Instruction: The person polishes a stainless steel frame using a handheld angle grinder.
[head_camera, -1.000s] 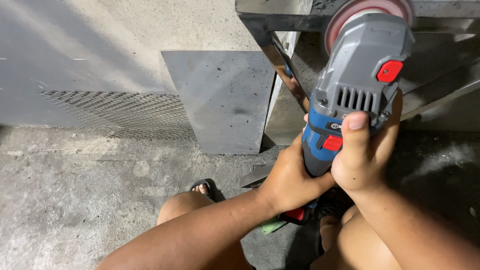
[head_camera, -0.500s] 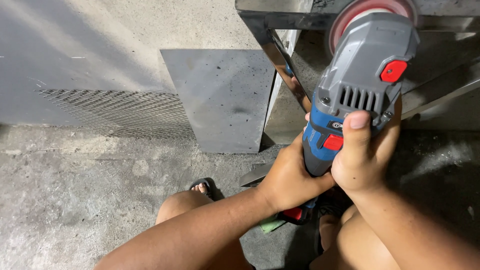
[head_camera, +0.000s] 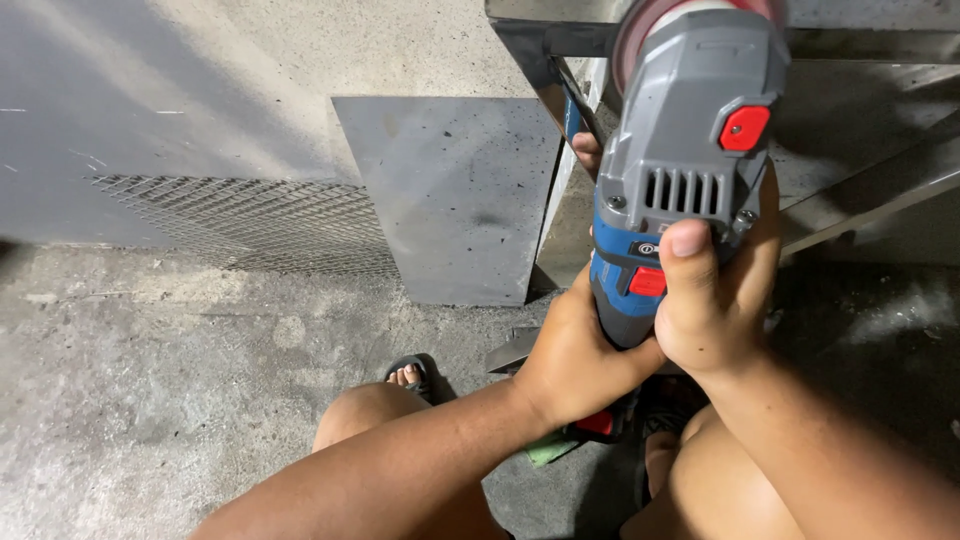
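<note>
The angle grinder (head_camera: 690, 170) has crept slightly upward toward the metal frame (head_camera: 700, 15). Both the left hand (head_camera: 575, 355) and right hand (head_camera: 710, 310) wrap their fingers tightly round its body; the disc lies beyond the fingertips. Judged risk: kickback on the frame edge twisting the tool from the grip.

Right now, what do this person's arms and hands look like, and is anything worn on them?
Both forearms are bare, with no sleeves in view. The left hand and right hand wear no gloves, rings, or watch. Fingernails are short and unpainted.
</note>
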